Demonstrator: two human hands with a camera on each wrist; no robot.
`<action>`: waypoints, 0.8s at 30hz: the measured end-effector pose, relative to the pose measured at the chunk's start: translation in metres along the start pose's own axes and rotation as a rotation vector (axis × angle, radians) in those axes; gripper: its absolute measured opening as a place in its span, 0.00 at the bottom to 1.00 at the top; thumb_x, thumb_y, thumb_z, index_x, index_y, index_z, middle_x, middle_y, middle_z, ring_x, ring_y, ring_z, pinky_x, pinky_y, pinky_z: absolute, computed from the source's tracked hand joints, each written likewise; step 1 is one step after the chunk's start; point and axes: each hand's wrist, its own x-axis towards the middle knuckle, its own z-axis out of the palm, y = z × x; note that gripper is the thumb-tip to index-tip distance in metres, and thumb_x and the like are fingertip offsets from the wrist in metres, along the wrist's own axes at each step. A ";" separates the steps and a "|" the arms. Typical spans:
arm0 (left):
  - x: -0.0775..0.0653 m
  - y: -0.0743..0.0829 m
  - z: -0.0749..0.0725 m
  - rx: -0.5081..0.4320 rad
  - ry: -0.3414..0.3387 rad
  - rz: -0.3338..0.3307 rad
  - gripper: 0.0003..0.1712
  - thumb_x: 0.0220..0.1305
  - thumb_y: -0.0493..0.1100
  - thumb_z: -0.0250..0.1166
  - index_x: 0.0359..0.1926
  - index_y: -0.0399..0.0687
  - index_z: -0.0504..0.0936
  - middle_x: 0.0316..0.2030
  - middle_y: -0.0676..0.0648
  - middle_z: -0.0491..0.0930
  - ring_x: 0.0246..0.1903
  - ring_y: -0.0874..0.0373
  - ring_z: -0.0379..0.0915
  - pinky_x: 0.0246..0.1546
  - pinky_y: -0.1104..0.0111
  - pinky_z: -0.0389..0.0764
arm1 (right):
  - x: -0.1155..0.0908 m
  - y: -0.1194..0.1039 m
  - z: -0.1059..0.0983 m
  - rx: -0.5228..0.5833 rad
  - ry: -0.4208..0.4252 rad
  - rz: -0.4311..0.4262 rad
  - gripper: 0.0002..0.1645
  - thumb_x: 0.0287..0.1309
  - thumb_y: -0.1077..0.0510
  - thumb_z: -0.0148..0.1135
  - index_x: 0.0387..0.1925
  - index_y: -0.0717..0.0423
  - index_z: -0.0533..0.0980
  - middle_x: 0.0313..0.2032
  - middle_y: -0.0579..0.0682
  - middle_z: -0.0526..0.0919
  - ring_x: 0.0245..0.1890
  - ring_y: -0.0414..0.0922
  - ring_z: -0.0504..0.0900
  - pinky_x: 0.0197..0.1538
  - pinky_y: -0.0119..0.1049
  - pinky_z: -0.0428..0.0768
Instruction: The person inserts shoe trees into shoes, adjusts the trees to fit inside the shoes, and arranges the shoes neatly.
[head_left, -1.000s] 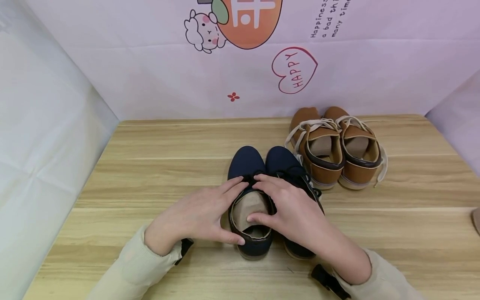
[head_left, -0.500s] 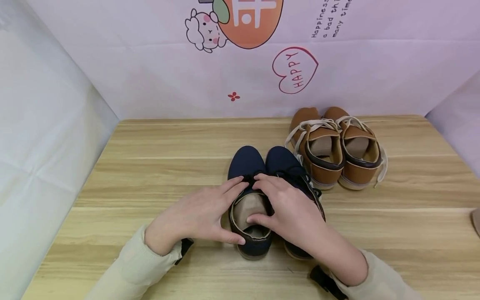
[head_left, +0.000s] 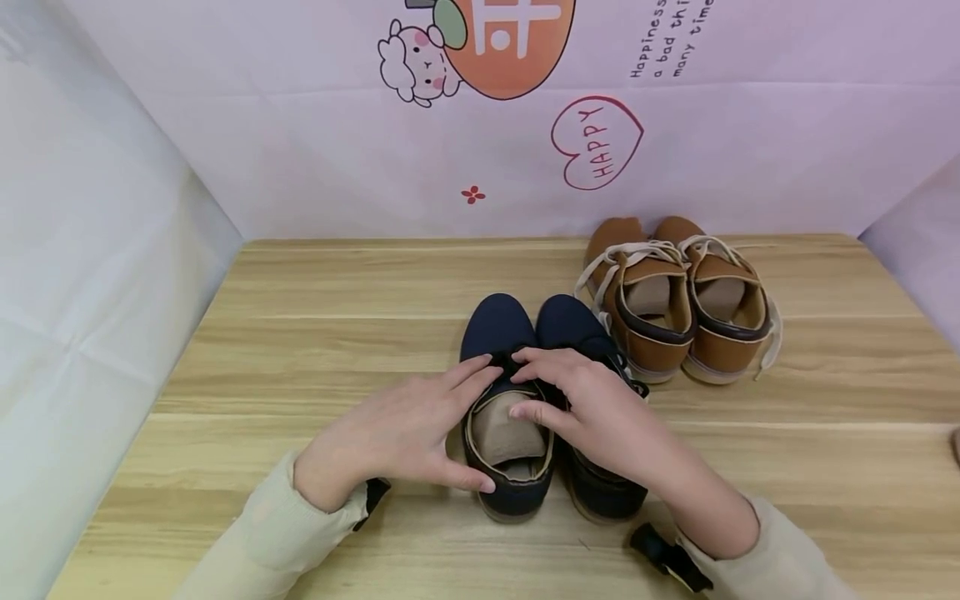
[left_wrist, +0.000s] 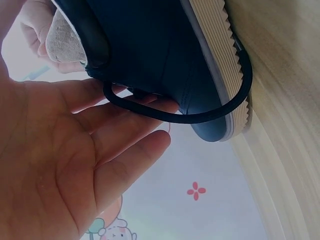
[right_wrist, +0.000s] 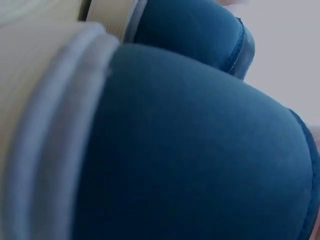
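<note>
Two navy lace-up shoes stand side by side in the head view, toes away from me: the left shoe and the right shoe. My left hand lies along the left shoe, its fingertips at the laces and its thumb by the heel. Over the inner side of both shoes reaches my right hand, fingertips by the same laces, thumb above the beige insert. In the left wrist view a dark lace loop hangs across extended fingers. Navy heels fill the right wrist view.
Behind and to the right stand two brown shoes with pale loose laces, a left one and a right one. A brown object shows at the right edge. A printed white cloth backs the wooden table.
My right hand has shifted slightly forward and right, its thumb moving up over the insert, and more of the right navy shoe's heel shows. The left hand stays on the left shoe.
</note>
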 end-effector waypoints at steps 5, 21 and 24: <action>-0.001 0.000 0.000 0.013 -0.003 -0.001 0.66 0.49 0.78 0.65 0.77 0.45 0.54 0.76 0.41 0.55 0.62 0.47 0.74 0.60 0.59 0.77 | -0.002 -0.003 0.001 0.010 0.010 0.006 0.21 0.57 0.45 0.69 0.49 0.49 0.82 0.63 0.48 0.78 0.63 0.50 0.76 0.58 0.50 0.79; 0.001 0.001 0.000 0.017 0.018 0.002 0.65 0.49 0.77 0.66 0.77 0.45 0.55 0.76 0.41 0.57 0.60 0.47 0.76 0.60 0.60 0.78 | -0.002 -0.009 0.004 -0.060 0.030 0.035 0.21 0.52 0.45 0.73 0.45 0.50 0.82 0.63 0.50 0.78 0.64 0.51 0.76 0.58 0.50 0.79; 0.000 0.001 0.000 0.015 0.023 0.002 0.64 0.49 0.77 0.66 0.77 0.45 0.56 0.76 0.41 0.57 0.60 0.47 0.76 0.60 0.60 0.77 | -0.002 -0.010 0.005 -0.083 0.054 0.028 0.20 0.53 0.45 0.73 0.44 0.49 0.83 0.62 0.50 0.79 0.62 0.51 0.77 0.56 0.50 0.80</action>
